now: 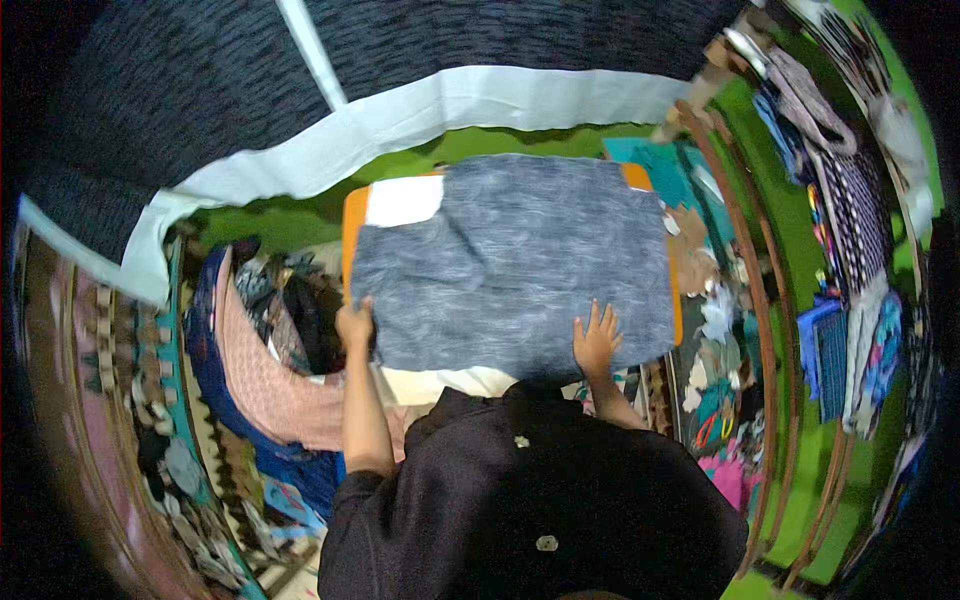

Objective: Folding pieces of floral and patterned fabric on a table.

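A grey-blue streaked cloth (540, 260) lies spread over an orange-rimmed board (354, 215), with a few creases left of its middle. At the board's far left corner a white patch (405, 200) shows beside the cloth. My left hand (355, 325) is closed on the cloth's near left edge, thumb up; its fingertips are partly hidden. Flat on the near right part of the cloth rests my right hand (597, 345), its fingers spread and pointing away from me.
To the left, a blue-rimmed container with a peach cloth (270, 375) holds dark garments (310, 310). Wooden rails (735, 230) run along the right, with clothes (850, 210) hanging beyond. Assorted items (715, 350) crowd the right side. A white curtain edge (480, 95) hangs at the back.
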{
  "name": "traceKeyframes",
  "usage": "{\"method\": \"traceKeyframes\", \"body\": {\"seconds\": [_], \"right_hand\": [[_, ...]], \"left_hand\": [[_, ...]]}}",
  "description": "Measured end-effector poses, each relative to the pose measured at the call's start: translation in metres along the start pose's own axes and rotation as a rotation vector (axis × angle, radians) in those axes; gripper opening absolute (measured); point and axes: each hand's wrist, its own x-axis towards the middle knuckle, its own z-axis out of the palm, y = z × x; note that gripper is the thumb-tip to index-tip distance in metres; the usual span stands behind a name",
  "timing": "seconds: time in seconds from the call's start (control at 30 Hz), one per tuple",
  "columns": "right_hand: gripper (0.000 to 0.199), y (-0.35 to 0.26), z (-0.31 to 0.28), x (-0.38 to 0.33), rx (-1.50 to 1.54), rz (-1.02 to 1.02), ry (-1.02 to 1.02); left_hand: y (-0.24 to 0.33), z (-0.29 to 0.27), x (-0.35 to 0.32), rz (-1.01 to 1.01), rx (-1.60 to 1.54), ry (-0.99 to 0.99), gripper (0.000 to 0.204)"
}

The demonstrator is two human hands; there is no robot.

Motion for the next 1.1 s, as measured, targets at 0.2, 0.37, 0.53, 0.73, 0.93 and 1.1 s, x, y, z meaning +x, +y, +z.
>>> {"method": "traceKeyframes", "body": {"seconds": [0.2, 0.37, 0.53, 0.73, 0.93, 1.1], "right_hand": [[0.054, 0.044, -0.025, 0.03, -0.049, 0.165, 0.149], [0.042, 0.069, -0.011, 0.042, 0.15, 0.259, 0.333], [0.034, 0.057, -0.053, 0.089, 0.052, 0.209, 0.006], [0.05, 0.021, -0.079, 0.179, 0.15, 0.007, 0.415], [0.064, -0.009, -0.05, 0.123, -0.105, 0.037, -0.245], [0.066, 0.038, -0.015, 0.07, -0.008, -0.121, -0.205]], "left_hand": [[-0.026, -0.031, 0.023, -0.109, 0.115, 0.293, 0.043], [-0.033, -0.032, 0.029, -0.138, -0.01, 0.006, 0.04], [-0.019, -0.024, 0.058, 0.138, -0.188, 0.025, 0.037], [0.061, -0.023, 0.115, 0.047, -0.163, 0.247, 0.056], [0.068, 0.011, 0.024, 0.334, 0.529, 0.038, 0.069], [0.021, -0.002, -0.026, 0.528, 0.478, -0.032, 0.065]]}}
